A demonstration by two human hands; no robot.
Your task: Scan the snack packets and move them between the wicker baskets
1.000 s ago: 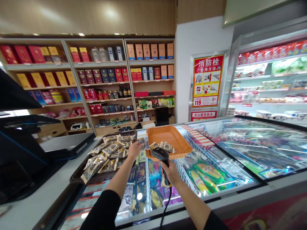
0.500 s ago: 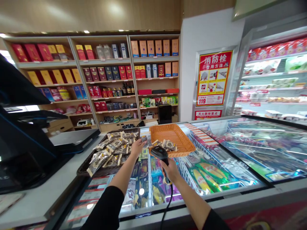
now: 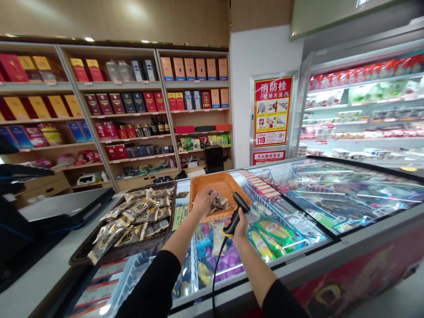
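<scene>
My right hand (image 3: 240, 224) grips a black corded barcode scanner (image 3: 236, 211), its head tilted up and to the right near the orange wicker basket (image 3: 221, 182). My left hand (image 3: 202, 202) reaches over the front rim of that basket and touches the small snack packets (image 3: 219, 202) lying in it. Whether it grips one of them I cannot tell. A dark wicker tray (image 3: 99, 252) heaped with several clear snack packets (image 3: 135, 214) sits to the left. Both baskets rest on the glass lid of a chest freezer (image 3: 298, 229).
A black checkout terminal and screen (image 3: 49, 212) stand on the white counter at the left. Shelves of boxed goods (image 3: 132, 106) fill the back wall. A red fire-hydrant poster (image 3: 270, 111) hangs beside an open chiller (image 3: 361, 110) at the right.
My left hand has moved right, from the dark tray's edge to the orange basket. The scanner's head has swung from pointing left to pointing up and right. The view has shifted.
</scene>
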